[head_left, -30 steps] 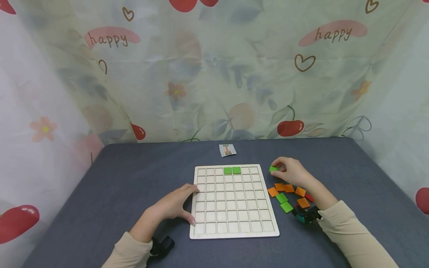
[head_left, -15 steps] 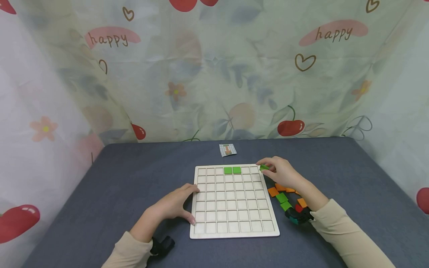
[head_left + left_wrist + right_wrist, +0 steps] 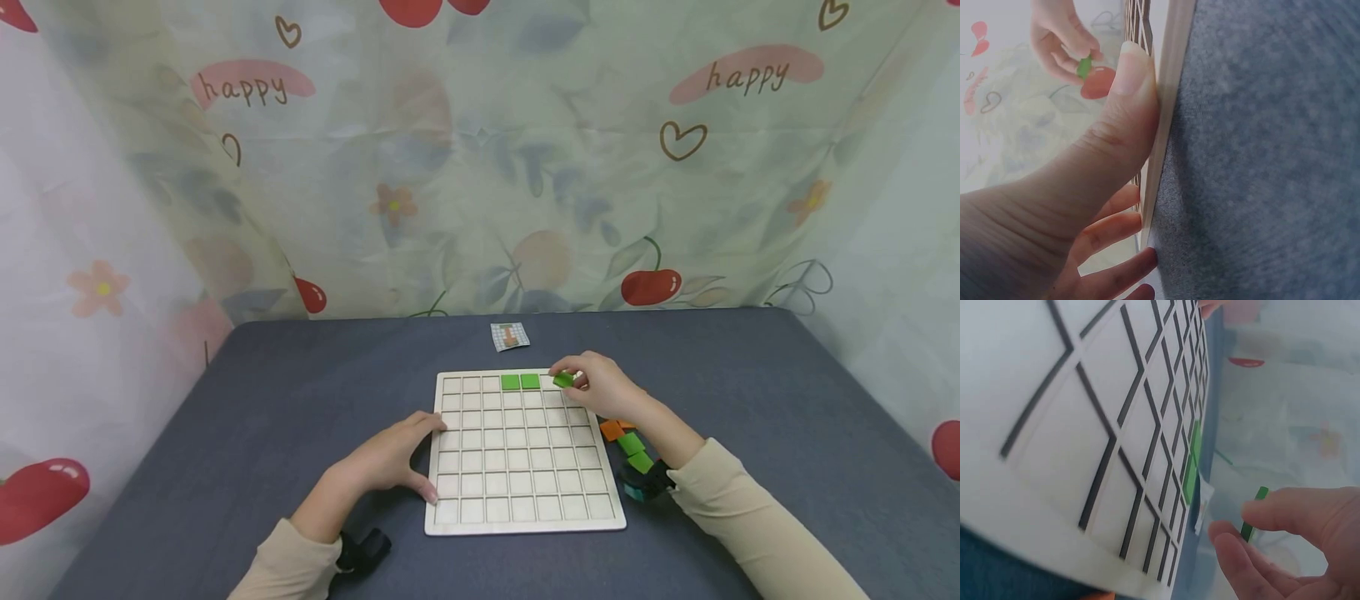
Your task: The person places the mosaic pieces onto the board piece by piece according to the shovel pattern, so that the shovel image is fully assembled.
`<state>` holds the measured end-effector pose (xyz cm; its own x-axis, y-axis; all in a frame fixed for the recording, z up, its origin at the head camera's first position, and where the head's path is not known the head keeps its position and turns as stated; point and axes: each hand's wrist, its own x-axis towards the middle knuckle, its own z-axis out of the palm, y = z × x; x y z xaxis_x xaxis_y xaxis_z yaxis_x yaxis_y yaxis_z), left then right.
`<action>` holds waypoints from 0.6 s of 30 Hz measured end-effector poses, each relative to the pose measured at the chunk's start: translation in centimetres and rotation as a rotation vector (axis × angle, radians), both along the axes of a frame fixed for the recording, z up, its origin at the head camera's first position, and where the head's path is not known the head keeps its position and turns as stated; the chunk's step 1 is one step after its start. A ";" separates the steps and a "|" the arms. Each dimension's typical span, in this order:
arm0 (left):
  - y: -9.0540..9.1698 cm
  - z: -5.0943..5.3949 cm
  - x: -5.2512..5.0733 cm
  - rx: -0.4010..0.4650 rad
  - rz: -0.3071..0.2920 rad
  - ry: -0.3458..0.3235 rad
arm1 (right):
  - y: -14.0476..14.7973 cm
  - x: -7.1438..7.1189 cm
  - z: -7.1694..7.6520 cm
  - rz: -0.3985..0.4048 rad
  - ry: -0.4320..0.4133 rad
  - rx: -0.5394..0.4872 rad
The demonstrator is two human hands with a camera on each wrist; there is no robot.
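Observation:
A white gridded board (image 3: 525, 527) lies on the table, with two green tiles (image 3: 520, 382) side by side in its far row. My right hand (image 3: 603, 387) pinches a green tile (image 3: 563, 380) between thumb and fingers over the board's far right part; the right wrist view shows this tile (image 3: 1248, 530) held off the board. At the board's left edge rests my left hand (image 3: 390, 457), thumb and fingers spread along the rim, as the left wrist view also shows, with the thumb (image 3: 1125, 106) on the edge.
Right of the board lie orange tiles (image 3: 611, 430) and green tiles (image 3: 632, 443), partly hidden by my right forearm and wrist camera. Behind the board lies a small card (image 3: 510, 336) with a printed grid pattern. A patterned curtain (image 3: 480, 183) stands behind the table.
My right hand has moved left with the green tile, from beside the board to above its far right part. My left hand and the board have stayed where they were.

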<state>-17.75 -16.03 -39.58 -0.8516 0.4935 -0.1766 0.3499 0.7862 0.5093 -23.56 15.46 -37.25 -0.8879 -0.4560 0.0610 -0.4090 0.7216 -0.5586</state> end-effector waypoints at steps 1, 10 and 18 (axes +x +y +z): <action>0.0 0.0 0.0 0.000 0.001 -0.001 | -0.2 0.0 0.0 0.005 -0.007 -0.005; 0.0 -0.1 -0.1 -0.002 -0.001 0.001 | -1.8 -0.3 -0.2 0.025 -0.050 -0.025; 0.0 -0.2 -0.1 0.000 -0.010 0.007 | -3.1 -0.9 -0.5 0.057 -0.081 -0.037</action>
<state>-17.87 -16.08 -39.78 -0.8480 0.5018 -0.1705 0.3614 0.7828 0.5065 -24.49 12.31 -37.73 -0.8633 -0.5046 0.0075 -0.4010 0.6770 -0.6171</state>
